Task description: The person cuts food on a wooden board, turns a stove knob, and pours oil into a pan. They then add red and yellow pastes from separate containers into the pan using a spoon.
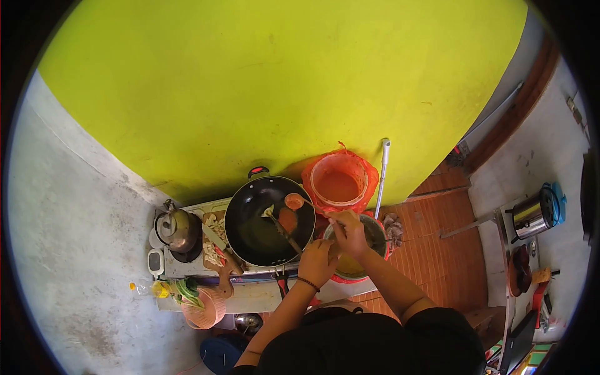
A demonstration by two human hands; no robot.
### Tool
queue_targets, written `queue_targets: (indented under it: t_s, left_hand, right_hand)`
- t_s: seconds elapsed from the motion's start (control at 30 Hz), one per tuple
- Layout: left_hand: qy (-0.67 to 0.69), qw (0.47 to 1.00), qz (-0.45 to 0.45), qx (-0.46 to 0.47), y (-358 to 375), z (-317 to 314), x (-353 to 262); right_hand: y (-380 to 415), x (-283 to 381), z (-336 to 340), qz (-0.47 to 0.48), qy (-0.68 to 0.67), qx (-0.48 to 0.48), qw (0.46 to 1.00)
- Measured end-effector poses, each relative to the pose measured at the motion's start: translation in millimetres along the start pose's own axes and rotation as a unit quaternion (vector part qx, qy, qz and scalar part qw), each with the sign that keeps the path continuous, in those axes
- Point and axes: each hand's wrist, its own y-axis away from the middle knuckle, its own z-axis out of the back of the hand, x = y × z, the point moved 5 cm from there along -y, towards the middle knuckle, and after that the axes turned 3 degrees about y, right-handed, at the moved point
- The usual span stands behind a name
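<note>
A black wok (pixel 240 228) stands on the stove, with a pool of red sauce (pixel 288 220) on its inner right side. My left hand (pixel 317 262), with a beaded bracelet at the wrist, is closed around the handle of a spatula (pixel 286 236) whose pale blade rests in the wok. My right hand (pixel 350 232) grips the handle of a ladle (pixel 294 200). The ladle's bowl holds red sauce and hangs over the wok's right rim. Just beyond this hand is a red-lined bucket (pixel 370 181) of orange-red liquid. Partly hidden beneath it is a second container (pixel 375 234).
Left of the wok lie a cutting board (pixel 226 289) with chopped pieces and a knife (pixel 219 240). A kettle (pixel 178 228) sits farther left. A basket (pixel 206 315) with greens stands below. A white pole (pixel 382 169) leans at the wall.
</note>
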Motion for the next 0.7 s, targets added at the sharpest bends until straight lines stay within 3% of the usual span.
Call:
queue_targets:
  t_s: [0.03, 0.13, 0.33, 0.43, 0.53, 0.7]
  left_hand:
    - [0.001, 1.0, -0.007, -0.009, 2, 2, 1]
    - [-0.015, 1.0, -0.013, -0.012, 2, 5, 5]
    - [-0.011, 0.999, -0.016, -0.033, -3, 5, 5]
    - [0.005, 0.999, -0.027, -0.021, -8, -1, 1]
    - [0.017, 0.999, -0.031, 0.0, -8, -13, 0]
    - [-0.001, 0.999, -0.041, 0.017, -8, -29, -1]
  right_hand:
    - [3, -4, 0, -0.031, -0.006, -0.015, 0.999]
    - [18, -37, -10, -0.247, -0.18, -0.07, 0.95]
    - [31, -87, -2, -0.358, -0.279, -0.198, 0.869]
    - [30, -108, 4, -0.331, -0.253, -0.285, 0.863]
    - [26, -131, 1, -0.354, -0.12, -0.249, 0.893]
    - [31, -184, -26, -0.364, -0.032, -0.181, 0.913]
